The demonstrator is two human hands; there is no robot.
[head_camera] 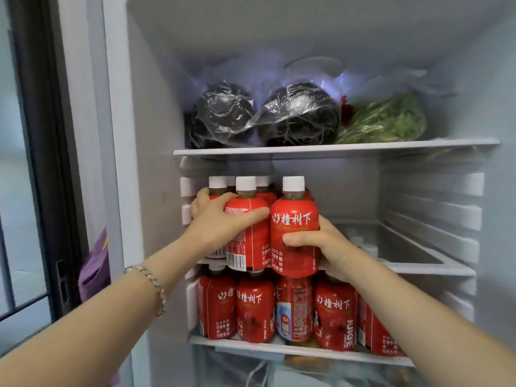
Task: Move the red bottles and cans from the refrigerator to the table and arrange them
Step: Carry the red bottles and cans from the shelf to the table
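Observation:
Red juice bottles with white caps fill the left part of the refrigerator's middle shelf (pixel 418 270). My left hand (pixel 215 222) is wrapped around one red bottle (pixel 247 241) at the shelf front, its fingers also touching the bottle behind. My right hand (pixel 326 247) grips a second red bottle (pixel 294 216) just to the right, thumb across its front. More white-capped bottles (pixel 262 185) stand behind these two. On the lower shelf (pixel 293 348) stands a row of several red bottles (pixel 255 308).
The top shelf (pixel 335 149) holds two dark round vegetables in plastic wrap (pixel 301 115) and bagged greens (pixel 382 121). A purple cloth (pixel 93 272) hangs left of the fridge wall. The right half of the middle shelf holds only a few white caps (pixel 363 245) at the back.

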